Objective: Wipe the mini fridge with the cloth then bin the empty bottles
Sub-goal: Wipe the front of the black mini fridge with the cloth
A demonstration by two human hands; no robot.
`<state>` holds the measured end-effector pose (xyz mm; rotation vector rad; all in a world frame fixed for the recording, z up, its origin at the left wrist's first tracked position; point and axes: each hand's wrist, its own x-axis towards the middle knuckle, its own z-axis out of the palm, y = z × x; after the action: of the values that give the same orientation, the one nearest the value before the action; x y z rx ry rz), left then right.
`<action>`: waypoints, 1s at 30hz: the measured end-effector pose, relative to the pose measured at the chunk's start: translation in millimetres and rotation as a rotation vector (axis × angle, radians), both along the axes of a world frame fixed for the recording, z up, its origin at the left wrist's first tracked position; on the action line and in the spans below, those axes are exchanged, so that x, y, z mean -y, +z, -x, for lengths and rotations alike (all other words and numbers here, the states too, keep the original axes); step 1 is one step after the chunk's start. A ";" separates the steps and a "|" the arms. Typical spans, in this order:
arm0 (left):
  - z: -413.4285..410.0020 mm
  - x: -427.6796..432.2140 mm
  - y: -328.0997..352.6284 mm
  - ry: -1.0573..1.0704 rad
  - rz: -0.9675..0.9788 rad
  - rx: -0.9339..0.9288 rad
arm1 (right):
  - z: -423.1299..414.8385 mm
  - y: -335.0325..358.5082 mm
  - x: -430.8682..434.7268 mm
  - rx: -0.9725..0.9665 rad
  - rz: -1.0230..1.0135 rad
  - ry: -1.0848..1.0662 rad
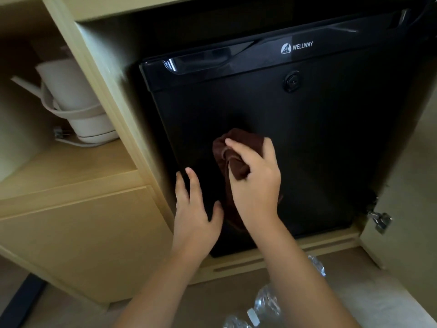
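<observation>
A black mini fridge [307,129] with its door closed stands inside a pale wooden cabinet. My right hand [255,183] grips a bunched dark brown cloth [238,147] and holds it against the lower left of the fridge door. My left hand [194,209] rests flat on the door's left edge, fingers straight, just beside the cloth. Clear empty plastic bottles [264,306] lie on the floor below my forearms, partly hidden by them.
A white electric kettle [75,100] sits on its base on the open shelf to the left. The cabinet door stands open at the right, its metal hinge [379,220] showing. Beige floor lies in front of the cabinet.
</observation>
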<state>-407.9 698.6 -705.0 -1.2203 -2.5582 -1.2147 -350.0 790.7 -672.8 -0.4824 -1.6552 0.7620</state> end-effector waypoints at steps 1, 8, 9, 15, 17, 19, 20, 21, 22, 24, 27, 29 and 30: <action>0.3 1.2 0.4 -0.002 -0.004 0.007 | 1.1 9.8 -2.6 0.017 -0.055 0.008; 3.6 7.2 4.8 -0.034 0.015 0.059 | 4.7 -38.2 -0.1 0.203 -0.372 -0.031; 3.9 8.2 5.8 -0.036 0.024 0.070 | 4.4 -50.3 1.7 0.197 -0.328 -0.033; 0.6 10.3 9.8 -0.030 0.034 0.103 | 7.0 -32.0 9.6 0.051 -0.108 -0.045; 0.3 9.3 9.7 -0.026 0.055 0.078 | 9.0 -9.2 3.5 -0.035 -0.063 -0.081; -1.0 6.6 8.9 -0.012 0.076 0.056 | 9.7 -0.1 0.5 -0.039 -0.090 -0.112; -2.0 4.8 8.6 -0.002 0.077 0.061 | 9.2 -3.3 -0.2 -0.033 -0.108 -0.110; -3.1 2.9 8.7 0.007 0.076 0.069 | 7.8 -11.4 -1.1 -0.030 -0.113 -0.102; -4.0 1.3 8.8 0.015 0.076 0.075 | 5.6 -24.4 -2.6 -0.026 -0.109 -0.097; -6.1 -1.1 8.1 0.035 0.076 0.083 | -1.2 -59.6 -7.1 0.010 -0.100 -0.101; -7.0 -3.8 5.7 0.062 0.063 0.061 | -11.2 -102.8 -9.7 0.113 -0.091 -0.112; -8.8 -6.9 4.3 0.083 0.052 0.060 | -14.2 -110.1 -7.5 0.126 -0.038 -0.086; -9.8 -8.5 3.9 0.097 0.052 0.061 | -13.8 -107.5 -7.0 0.111 -0.013 -0.070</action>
<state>-398.2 707.1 -701.1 -1.0697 -2.6743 -1.1910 -336.2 797.7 -780.3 -0.5794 -1.7354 0.6830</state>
